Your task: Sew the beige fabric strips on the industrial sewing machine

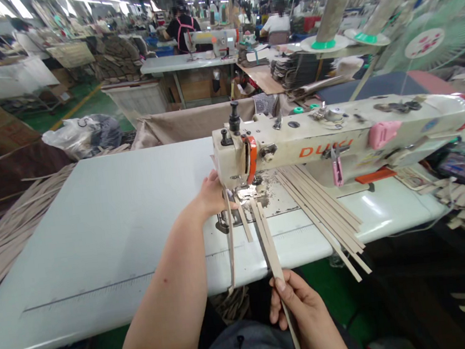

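My right hand (302, 306) pinches a long beige strip (270, 243) between thumb and fingers, below the table's front edge. From there the strip runs up to the presser foot (248, 193) of a sewing machine (337, 134). A second narrow strip lies close along it. Left of the needle area, my left hand (213, 194) rests with its thumb stretched toward the foot and its fingers reaching back. The machine head partly hides those fingers. A thin strip (231, 242) hangs in front of this hand and over the table edge. A short strip end (244, 223) lies beside the foot.
Several beige strips (324, 209) lie under the machine arm and overhang the table (106, 211). More strips (19, 221) are piled at the left. Pink-handled snips (336, 168) hang on the machine. Thread cones (329, 12) and a fan (427, 43) stand behind; people sit farther back.
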`<state>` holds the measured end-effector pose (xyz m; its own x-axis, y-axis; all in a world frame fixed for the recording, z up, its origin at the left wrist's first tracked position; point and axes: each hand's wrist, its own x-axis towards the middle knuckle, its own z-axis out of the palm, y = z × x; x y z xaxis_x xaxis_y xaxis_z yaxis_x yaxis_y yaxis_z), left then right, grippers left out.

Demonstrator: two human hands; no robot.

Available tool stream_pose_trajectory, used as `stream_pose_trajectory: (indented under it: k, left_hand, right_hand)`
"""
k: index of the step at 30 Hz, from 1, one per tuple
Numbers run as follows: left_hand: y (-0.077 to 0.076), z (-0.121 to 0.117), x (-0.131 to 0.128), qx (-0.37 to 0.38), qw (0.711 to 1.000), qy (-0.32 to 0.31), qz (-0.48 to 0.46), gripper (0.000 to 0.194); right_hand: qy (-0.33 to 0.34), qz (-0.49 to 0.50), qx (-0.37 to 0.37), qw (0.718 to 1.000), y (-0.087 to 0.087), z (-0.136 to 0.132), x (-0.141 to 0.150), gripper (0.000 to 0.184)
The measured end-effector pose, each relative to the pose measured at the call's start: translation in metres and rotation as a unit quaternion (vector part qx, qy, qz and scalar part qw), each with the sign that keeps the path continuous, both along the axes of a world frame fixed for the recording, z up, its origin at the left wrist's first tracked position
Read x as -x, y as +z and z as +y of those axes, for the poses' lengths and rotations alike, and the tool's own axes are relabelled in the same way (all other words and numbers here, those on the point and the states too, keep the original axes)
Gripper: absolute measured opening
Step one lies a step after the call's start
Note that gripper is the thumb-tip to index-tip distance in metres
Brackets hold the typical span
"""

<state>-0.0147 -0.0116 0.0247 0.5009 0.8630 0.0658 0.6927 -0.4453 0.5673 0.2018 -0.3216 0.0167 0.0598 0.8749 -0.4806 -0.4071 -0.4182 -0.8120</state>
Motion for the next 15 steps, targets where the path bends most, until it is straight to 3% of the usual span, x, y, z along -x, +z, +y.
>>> stream_pose_trajectory:
  k: [4, 9, 15]
  left_hand:
    - [0.004, -0.003, -0.002, 0.006, 1.0, 0.014, 0.008, 0.096]
    - [0.003, -0.005, -0.002, 0.021, 0.999, 0.036, -0.024, 0.085]
    - [0.003, -0.008, 0.002, 0.058, 0.994, 0.036, -0.09, 0.089]
  right_hand:
    - [0.008, 0.017, 0.012, 1.0, 0.0, -0.001, 0.001, 0.065]
    - [0.015, 0.017, 0.004, 1.0, -0.001, -0.004, -0.003, 0.064]
    - [0.021, -0.041, -0.01, 0.999, -0.005, -0.006, -0.012, 0.065]
